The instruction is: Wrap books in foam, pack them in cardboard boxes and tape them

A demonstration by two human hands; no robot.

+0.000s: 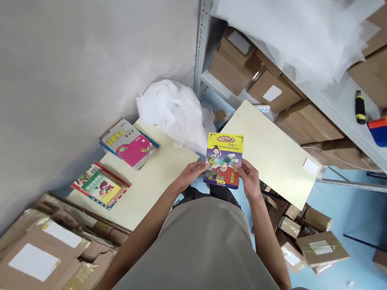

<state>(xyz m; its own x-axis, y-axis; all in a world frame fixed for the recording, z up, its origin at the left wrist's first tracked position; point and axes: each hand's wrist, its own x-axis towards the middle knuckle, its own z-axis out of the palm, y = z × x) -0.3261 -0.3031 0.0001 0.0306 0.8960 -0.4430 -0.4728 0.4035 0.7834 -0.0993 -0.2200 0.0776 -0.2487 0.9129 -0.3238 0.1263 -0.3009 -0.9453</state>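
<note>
A yellow and purple picture book (pixel 224 159) with cartoon figures on its cover is held up in front of my body. My left hand (pixel 191 173) grips its lower left edge, thumb toward the front. On the opposite edge, my right hand (pixel 248 176) pinches the book at the lower right. The fingers behind the cover are hidden. To the left, a pale tabletop (pixel 159 169) bears a stack of books with a pink and grey cover (pixel 129 144). Nearer to me on it lies a second stack with a green and yellow cover (pixel 101 187).
White plastic wrapping (pixel 173 109) is heaped behind the left tabletop. A second pale board (pixel 270 150) stands to the right, below a metal shelf with cardboard boxes (pixel 273 89). A utility knife (pixel 360 107) lies on the shelf. Cartons (pixel 322 248) fill the floor at right; flattened cardboard (pixel 46 249) is lower left.
</note>
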